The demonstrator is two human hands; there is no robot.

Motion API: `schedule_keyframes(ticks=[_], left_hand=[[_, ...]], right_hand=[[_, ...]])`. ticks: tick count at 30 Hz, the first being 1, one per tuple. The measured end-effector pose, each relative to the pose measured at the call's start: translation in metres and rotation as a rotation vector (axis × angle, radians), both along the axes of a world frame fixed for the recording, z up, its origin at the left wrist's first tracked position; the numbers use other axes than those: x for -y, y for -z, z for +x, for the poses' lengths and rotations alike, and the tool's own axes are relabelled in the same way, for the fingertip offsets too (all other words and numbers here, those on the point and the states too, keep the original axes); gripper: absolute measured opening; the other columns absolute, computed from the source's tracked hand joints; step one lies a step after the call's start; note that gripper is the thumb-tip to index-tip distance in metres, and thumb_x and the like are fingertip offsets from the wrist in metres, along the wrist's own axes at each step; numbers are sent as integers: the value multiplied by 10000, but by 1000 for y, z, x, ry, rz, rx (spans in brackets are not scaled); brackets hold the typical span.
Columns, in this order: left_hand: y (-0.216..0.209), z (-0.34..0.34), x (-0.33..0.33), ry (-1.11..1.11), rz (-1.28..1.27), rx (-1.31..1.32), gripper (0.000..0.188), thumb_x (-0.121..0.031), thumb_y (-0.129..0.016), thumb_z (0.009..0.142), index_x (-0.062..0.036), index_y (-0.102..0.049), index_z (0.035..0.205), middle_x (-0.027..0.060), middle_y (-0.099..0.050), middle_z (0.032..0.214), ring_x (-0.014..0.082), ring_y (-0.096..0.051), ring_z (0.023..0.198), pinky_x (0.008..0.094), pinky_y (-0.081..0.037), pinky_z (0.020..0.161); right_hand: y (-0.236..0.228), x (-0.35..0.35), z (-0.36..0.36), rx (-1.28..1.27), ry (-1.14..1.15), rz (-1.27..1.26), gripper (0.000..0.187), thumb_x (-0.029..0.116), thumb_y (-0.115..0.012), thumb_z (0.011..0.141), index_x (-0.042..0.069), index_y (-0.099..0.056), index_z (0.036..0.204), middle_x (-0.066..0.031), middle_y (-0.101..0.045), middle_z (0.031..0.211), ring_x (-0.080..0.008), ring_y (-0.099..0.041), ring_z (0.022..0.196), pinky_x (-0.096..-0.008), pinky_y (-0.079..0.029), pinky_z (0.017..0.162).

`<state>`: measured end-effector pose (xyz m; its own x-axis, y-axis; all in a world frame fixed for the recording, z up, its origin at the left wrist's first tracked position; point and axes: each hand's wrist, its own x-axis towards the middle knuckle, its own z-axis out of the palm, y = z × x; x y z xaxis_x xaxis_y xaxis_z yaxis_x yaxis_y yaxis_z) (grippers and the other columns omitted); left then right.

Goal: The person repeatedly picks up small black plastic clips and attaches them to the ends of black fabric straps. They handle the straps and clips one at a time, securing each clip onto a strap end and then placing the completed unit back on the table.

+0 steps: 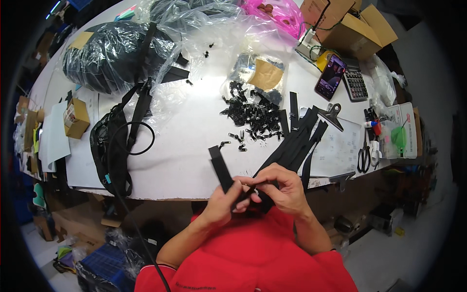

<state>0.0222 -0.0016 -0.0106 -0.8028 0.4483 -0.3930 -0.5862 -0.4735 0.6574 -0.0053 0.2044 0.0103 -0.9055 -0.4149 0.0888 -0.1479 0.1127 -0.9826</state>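
At the table's front edge my left hand [224,198] pinches a black zipper strip [221,168], whose free end sticks up past the thumb. My right hand [283,187] meets it, fingertips closed on the strip's other end; any small part between them is too hidden to make out. Beside my right hand a bundle of black zipper strips [292,148] lies slantwise, reaching down under my hands. Beyond my hands is a heap of small black zipper sliders [249,111], with a few loose sliders [238,136] at its near side.
A black mesh bag [111,151] with a cable loop lies left, below a plastic-wrapped black bundle [116,56]. On the right are a phone [331,77], a calculator [355,82], a bulldog clip [332,117] and scissors [364,158]. An open carton [362,34] stands behind.
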Motion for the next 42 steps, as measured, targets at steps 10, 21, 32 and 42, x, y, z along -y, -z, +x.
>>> schedule_keyframes(ticks=[10,21,32,42], left_hand=[[8,13,-6,-297,-390,-339,235,-77,-581,1001,21,-534,1210,26,-647,886,68,-570,772,224,-475,732],[8,-3,15,-175,-550,-756,209,9,-796,779,-35,-729,972,80,-662,890,155,-622,761,255,-487,643],[21,12,28,-275,-381,-387,60,-22,-624,939,-30,-576,974,54,-544,941,114,-517,811,244,-439,733],[9,3,43,-263,-499,-448,58,-47,-712,900,-31,-728,954,46,-661,874,109,-589,766,241,-471,688]], right_hand=[[2,22,25,463,363,-351,321,-25,-628,938,-14,-585,1256,-53,-633,1083,-86,-595,1002,-223,-485,872],[-17,32,21,47,186,187,226,-16,-640,900,-36,-641,1125,-110,-695,936,-140,-686,849,-266,-541,746],[33,70,-56,-311,203,489,177,45,-711,827,61,-675,1000,-62,-632,946,-210,-603,857,-353,-466,767],[35,66,-67,-418,106,415,138,31,-740,778,56,-693,905,-79,-673,933,-248,-618,877,-359,-447,789]])
